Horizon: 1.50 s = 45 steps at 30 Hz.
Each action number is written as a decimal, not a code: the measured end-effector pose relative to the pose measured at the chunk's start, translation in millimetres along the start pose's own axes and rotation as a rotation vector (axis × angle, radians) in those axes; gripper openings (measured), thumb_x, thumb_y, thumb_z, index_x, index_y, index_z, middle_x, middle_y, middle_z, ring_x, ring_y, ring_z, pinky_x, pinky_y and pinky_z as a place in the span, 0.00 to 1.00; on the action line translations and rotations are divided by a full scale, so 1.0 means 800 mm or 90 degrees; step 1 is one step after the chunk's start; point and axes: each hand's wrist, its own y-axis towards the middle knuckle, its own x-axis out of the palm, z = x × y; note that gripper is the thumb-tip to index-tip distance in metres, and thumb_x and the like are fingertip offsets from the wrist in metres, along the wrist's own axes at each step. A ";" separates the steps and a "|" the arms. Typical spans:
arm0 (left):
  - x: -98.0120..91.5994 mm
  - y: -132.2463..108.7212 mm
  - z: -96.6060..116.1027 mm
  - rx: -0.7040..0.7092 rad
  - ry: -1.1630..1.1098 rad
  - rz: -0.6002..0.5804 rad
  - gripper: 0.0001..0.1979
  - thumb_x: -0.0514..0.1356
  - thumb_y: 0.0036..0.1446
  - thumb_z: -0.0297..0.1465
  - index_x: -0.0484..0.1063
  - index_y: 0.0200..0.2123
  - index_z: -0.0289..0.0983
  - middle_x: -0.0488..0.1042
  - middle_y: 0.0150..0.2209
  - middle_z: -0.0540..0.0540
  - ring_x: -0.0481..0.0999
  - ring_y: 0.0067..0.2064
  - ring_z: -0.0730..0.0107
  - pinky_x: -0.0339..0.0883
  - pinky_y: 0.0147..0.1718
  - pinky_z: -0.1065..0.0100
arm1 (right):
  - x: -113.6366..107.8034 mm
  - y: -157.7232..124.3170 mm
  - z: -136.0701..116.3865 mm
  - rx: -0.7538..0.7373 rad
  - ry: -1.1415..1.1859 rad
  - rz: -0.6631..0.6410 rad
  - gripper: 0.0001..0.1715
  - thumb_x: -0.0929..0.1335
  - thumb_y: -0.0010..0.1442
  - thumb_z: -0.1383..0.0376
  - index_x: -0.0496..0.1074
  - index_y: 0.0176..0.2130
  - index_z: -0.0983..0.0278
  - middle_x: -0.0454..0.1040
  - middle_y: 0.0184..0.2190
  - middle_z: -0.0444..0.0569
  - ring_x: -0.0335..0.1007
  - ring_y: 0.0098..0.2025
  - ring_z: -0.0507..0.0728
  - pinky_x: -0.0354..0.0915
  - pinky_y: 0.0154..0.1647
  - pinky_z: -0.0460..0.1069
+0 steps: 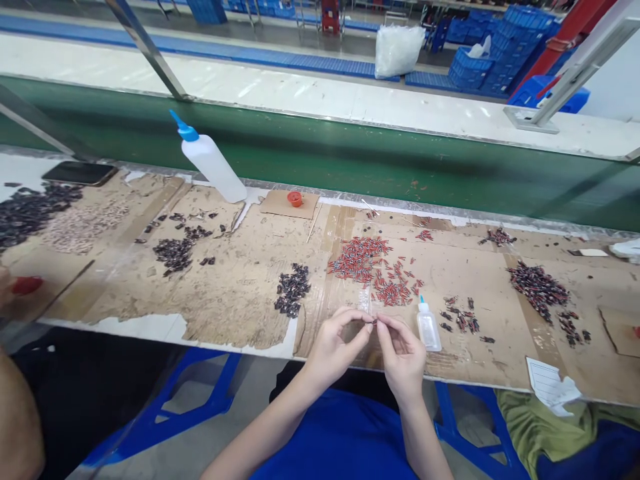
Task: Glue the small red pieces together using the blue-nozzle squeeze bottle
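My left hand (pixel 334 343) and my right hand (pixel 404 357) meet at the front edge of the table, thumbs and forefingers pinched together. Between the fingertips is a tiny dark and reddish part (pixel 374 323), mostly covered by them. Just beyond my hands lies a pile of small red parts with pale tips (pixel 360 259). A heap of small black parts (pixel 292 291) sits to the left of them. Close by my right hand stands a small clear bottle with a blue-green nozzle (pixel 429 327). Several joined black-and-red pieces (pixel 463 319) are scattered to its right.
Cardboard (pixel 235 293) covers the worktable. A large white squeeze bottle (pixel 215 168) leans at the back, near a red cup (pixel 295 199). A bigger black-and-red pile (pixel 537 287) lies right. Another person's arm (pixel 17 407) shows at left. A green barrier (pixel 310 147) runs behind.
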 end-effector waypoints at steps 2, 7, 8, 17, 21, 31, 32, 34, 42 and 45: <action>0.001 0.001 0.001 -0.002 0.001 -0.040 0.09 0.59 0.59 0.32 0.74 0.43 0.38 0.79 0.39 0.44 0.78 0.43 0.66 0.71 0.47 0.64 | -0.010 0.003 0.003 -0.026 -0.044 0.014 0.09 0.69 0.60 0.61 0.78 0.37 0.63 0.78 0.34 0.52 0.76 0.36 0.57 0.74 0.39 0.51; -0.033 0.010 -0.012 0.079 0.218 -0.014 0.14 0.59 0.60 0.33 0.70 0.50 0.40 0.78 0.46 0.43 0.74 0.50 0.60 0.66 0.52 0.58 | -0.074 0.025 0.006 -0.132 -0.288 0.250 0.12 0.68 0.60 0.59 0.78 0.37 0.65 0.78 0.36 0.55 0.75 0.39 0.59 0.71 0.47 0.58; -0.046 0.012 -0.018 0.095 0.293 0.028 0.09 0.58 0.61 0.32 0.73 0.44 0.40 0.78 0.43 0.43 0.74 0.48 0.58 0.65 0.50 0.56 | -0.088 0.030 0.005 -0.146 -0.341 0.296 0.14 0.68 0.59 0.59 0.78 0.38 0.66 0.78 0.38 0.56 0.75 0.41 0.61 0.70 0.48 0.59; -0.111 0.024 -0.047 0.064 0.621 0.192 0.06 0.59 0.60 0.31 0.77 0.37 0.41 0.78 0.37 0.41 0.69 0.45 0.50 0.59 0.45 0.51 | -0.099 0.032 0.011 -0.125 -0.643 0.220 0.34 0.65 0.56 0.41 0.79 0.38 0.68 0.75 0.38 0.62 0.64 0.47 0.68 0.63 0.48 0.63; -0.105 0.036 -0.048 0.077 0.627 0.187 0.08 0.58 0.61 0.31 0.78 0.34 0.41 0.77 0.37 0.42 0.68 0.44 0.52 0.60 0.43 0.53 | -0.090 0.028 0.024 -0.089 -0.686 0.183 0.43 0.60 0.54 0.34 0.79 0.35 0.68 0.73 0.38 0.65 0.58 0.47 0.71 0.61 0.47 0.65; -0.104 0.049 -0.041 0.082 0.614 0.067 0.10 0.55 0.60 0.23 0.74 0.30 0.40 0.77 0.36 0.42 0.67 0.45 0.53 0.60 0.44 0.54 | -0.092 0.021 0.002 0.053 -0.370 0.155 0.31 0.67 0.56 0.44 0.73 0.48 0.64 0.77 0.36 0.54 0.71 0.33 0.60 0.65 0.33 0.53; -0.099 0.049 -0.038 0.074 0.596 0.053 0.10 0.55 0.60 0.23 0.74 0.30 0.40 0.78 0.36 0.43 0.68 0.44 0.54 0.59 0.44 0.55 | -0.090 0.020 0.001 0.070 -0.309 0.139 0.29 0.66 0.57 0.46 0.73 0.48 0.64 0.77 0.35 0.52 0.70 0.30 0.58 0.65 0.30 0.51; -0.087 0.045 -0.033 0.065 0.534 0.024 0.10 0.55 0.61 0.24 0.74 0.33 0.40 0.78 0.35 0.45 0.70 0.42 0.57 0.60 0.44 0.57 | -0.083 0.018 0.000 0.108 -0.189 0.120 0.26 0.67 0.58 0.48 0.73 0.47 0.64 0.76 0.31 0.50 0.67 0.24 0.54 0.62 0.24 0.48; -0.044 0.022 -0.045 0.040 0.355 -0.014 0.06 0.62 0.59 0.31 0.80 0.33 0.46 0.81 0.35 0.48 0.73 0.45 0.58 0.57 0.49 0.55 | -0.040 0.026 0.005 0.186 0.143 0.201 0.20 0.75 0.41 0.53 0.74 0.29 0.65 0.74 0.24 0.47 0.62 0.21 0.49 0.54 0.18 0.44; -0.047 0.016 -0.057 0.042 0.412 0.031 0.04 0.66 0.54 0.31 0.81 0.30 0.48 0.81 0.33 0.48 0.71 0.50 0.53 0.51 0.52 0.50 | -0.026 0.027 0.010 0.216 0.154 0.194 0.21 0.74 0.43 0.51 0.74 0.26 0.66 0.73 0.21 0.47 0.58 0.18 0.48 0.53 0.16 0.44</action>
